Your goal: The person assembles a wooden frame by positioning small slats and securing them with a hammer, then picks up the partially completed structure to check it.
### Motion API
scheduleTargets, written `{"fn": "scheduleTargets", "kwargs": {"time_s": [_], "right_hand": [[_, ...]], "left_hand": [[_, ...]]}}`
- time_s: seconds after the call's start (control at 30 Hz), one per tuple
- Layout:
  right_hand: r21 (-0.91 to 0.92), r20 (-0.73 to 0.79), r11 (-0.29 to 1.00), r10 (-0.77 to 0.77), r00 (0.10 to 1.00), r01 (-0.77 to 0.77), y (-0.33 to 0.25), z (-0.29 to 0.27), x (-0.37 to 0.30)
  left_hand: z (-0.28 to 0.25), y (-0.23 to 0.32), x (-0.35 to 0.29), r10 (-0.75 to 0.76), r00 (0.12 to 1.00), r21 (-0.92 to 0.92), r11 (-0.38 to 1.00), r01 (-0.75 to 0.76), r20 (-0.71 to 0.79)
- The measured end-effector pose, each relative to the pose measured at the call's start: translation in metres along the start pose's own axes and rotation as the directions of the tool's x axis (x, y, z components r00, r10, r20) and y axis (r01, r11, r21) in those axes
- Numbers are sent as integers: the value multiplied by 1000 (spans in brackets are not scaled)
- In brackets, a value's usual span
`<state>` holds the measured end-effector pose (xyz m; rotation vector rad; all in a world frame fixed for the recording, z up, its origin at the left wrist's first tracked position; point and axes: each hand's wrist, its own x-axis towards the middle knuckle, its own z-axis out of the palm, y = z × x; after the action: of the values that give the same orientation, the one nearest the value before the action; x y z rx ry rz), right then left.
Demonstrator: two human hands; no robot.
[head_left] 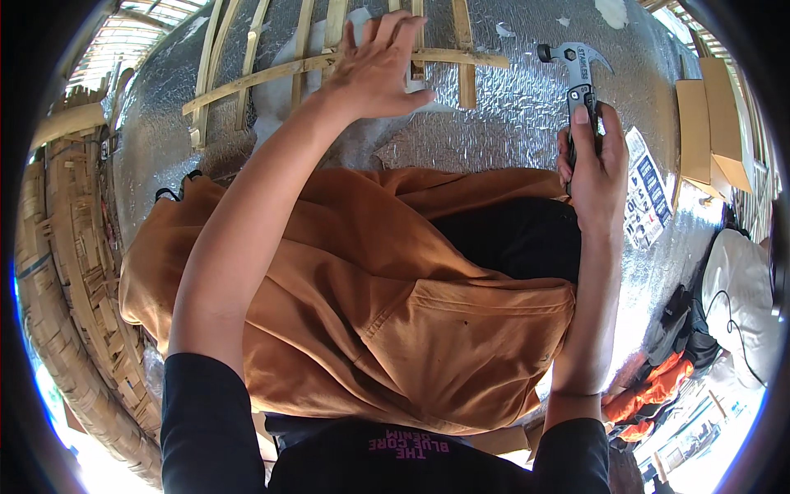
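Note:
My left hand (374, 70) reaches over a lattice of thin bamboo slats (466, 78), its fingers spread with nothing in them. Whether any fingertip touches the slats I cannot tell. To the right, my right hand (599, 165) is wrapped round the handle of a multi-tool hammer (579, 78). The steel head, with a round striking face and a curved claw, points away from me, and my thumb lies along the dark handle. Several slats run away from me, with one long strip crossing them. Brown-orange cloth with a pocket (346, 288) covers my lap.
A silver foil sheet (510, 123) lies under the slats. A printed sheet (646, 193) is beside my right wrist, and an opened cardboard box (695, 123) stands beyond it. Woven bamboo (78, 247) borders the left. Orange and black cloth (662, 383) lies at the lower right.

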<state>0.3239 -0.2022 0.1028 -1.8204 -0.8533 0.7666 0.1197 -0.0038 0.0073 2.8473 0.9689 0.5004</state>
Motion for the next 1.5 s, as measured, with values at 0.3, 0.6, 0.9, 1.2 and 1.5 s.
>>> {"fn": "scheduleTargets", "kwargs": {"time_s": [0.3,0.6,0.9,1.2,1.5], "right_hand": [[-56,26,998,39,999,-38,0,1,0],[-30,277,980,199,940,-198,-7,4,15],[-275,262,961,94,960,-19,24,-5,50],[-350,230,937,83,970,3,37,-9,51],[-310,257,949,21,966,62,31,-14,44]], "left_hand": [[-4,28,48,-176,835,26,981,191,521],[20,13,38,-19,922,-176,980,94,386],[14,-2,46,155,892,-230,971,-59,425],[-3,14,41,-60,936,-114,988,106,348],[1,23,4,-90,966,-64,992,108,242]]}}
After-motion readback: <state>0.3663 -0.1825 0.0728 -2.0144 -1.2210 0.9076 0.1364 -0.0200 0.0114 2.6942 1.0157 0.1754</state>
